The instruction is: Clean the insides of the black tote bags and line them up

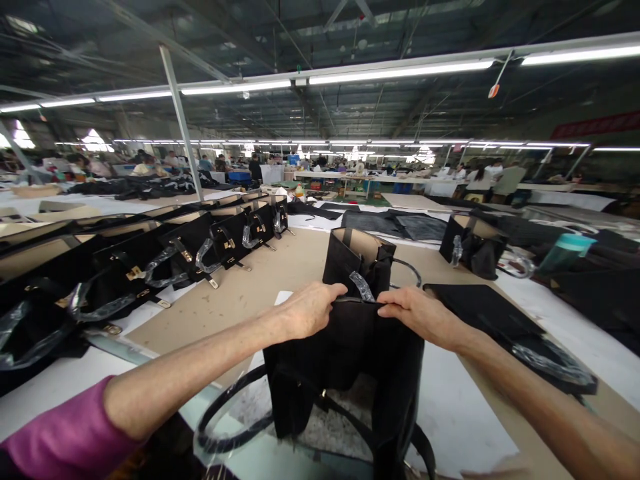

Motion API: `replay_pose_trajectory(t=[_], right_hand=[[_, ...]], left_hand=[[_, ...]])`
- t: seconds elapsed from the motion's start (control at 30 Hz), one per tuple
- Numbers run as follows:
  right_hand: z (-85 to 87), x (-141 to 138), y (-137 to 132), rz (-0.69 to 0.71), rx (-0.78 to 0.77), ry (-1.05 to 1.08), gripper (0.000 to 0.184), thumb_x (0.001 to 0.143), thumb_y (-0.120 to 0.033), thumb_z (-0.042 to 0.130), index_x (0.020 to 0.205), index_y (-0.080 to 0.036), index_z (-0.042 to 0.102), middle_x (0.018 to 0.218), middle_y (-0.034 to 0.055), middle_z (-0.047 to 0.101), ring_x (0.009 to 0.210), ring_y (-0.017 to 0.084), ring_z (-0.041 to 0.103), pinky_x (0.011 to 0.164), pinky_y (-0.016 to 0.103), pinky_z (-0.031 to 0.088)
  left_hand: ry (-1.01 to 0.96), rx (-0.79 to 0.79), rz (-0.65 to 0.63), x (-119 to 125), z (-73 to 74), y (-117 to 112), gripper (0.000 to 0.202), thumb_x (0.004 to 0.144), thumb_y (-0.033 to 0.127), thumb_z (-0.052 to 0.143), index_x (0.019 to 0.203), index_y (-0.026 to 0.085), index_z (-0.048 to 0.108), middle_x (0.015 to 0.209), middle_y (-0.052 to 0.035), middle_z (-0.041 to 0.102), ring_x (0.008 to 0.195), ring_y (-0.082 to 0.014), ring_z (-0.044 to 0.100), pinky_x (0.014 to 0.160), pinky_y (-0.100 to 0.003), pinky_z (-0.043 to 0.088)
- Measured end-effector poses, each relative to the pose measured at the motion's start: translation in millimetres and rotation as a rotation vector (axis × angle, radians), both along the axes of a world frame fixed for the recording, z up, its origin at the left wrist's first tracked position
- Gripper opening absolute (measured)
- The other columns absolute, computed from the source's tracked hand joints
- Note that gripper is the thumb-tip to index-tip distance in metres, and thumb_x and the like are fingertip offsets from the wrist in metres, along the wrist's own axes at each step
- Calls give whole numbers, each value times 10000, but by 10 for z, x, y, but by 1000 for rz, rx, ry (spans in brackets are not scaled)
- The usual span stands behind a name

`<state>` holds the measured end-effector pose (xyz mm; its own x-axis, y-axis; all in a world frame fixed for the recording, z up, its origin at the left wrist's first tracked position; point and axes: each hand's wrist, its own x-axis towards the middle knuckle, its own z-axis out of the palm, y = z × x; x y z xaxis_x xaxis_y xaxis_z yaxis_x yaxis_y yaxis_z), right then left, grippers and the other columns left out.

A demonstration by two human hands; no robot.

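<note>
A black handbag [345, 347] hangs upright in front of me, its lower part near a white sheet [450, 400]. At the left of its top edge, my left hand [310, 310] is closed, thumb and fingers pinching the fabric. My right hand [423, 313] pinches the same edge a short way to the right. A looped handle [233, 380] in clear plastic sticks out on the bag's left, and a dark strap crosses its lower part. Just beyond stands another black handbag [340, 257] with a beige lining and a plastic-wrapped handle [361, 285].
A row of black handbags [173, 250] with gold fittings lines the left side. On the right lie a flat black bag [490, 313], an upright bag [473, 243] and a teal-lidded bottle [567, 253]. A pole [181, 123] rises behind; people work farther back.
</note>
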<state>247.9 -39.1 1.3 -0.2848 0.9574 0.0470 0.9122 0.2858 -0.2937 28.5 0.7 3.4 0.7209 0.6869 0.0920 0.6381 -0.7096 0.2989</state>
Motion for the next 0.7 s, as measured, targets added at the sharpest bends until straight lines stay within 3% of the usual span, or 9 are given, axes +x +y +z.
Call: replay_pose_trajectory(t=[0.07,0.17,0.23,0.33,0.53,0.7], right_hand=[[-4,10,-1,-4,-5,10,233,783,-316,417,595,-188,469,551,-45,438,575,109,427,522,215,242],[15,1,-14,-21,7,17,237,784,-305,411,585,-186,461,546,-43,435,571,108,419,520,215,239],[30,-18,-21,-39,16,13,237,780,-295,415,575,-183,459,544,-40,439,571,109,418,522,218,237],[40,-46,-21,-43,40,5,246,778,-284,420,558,-179,454,539,-33,439,571,111,420,532,222,239],[32,-65,-9,-25,57,-5,274,788,-282,424,535,-176,427,510,-40,406,536,100,401,522,213,236],[26,-60,-1,-6,81,-76,267,805,-280,422,563,-182,476,531,-29,456,551,105,428,528,215,247]], left_hand=[[51,91,-12,55,-25,-40,333,720,82,405,1013,209,501,818,-36,605,757,-163,564,621,-223,377],[154,238,-55,120,-47,-59,232,731,98,407,931,183,489,824,-46,601,732,-190,575,588,-249,384],[198,306,-96,156,-53,-55,164,754,184,450,918,170,462,841,-54,597,716,-208,580,571,-267,389],[234,355,-105,202,-63,-39,287,742,338,517,947,157,430,861,-77,592,725,-236,584,578,-294,398],[204,281,-22,214,-78,48,169,815,292,404,840,158,503,630,-57,587,635,-215,588,546,-269,364],[55,156,-18,177,-56,104,179,795,270,442,716,167,565,569,-25,546,598,-149,546,531,-218,331]])
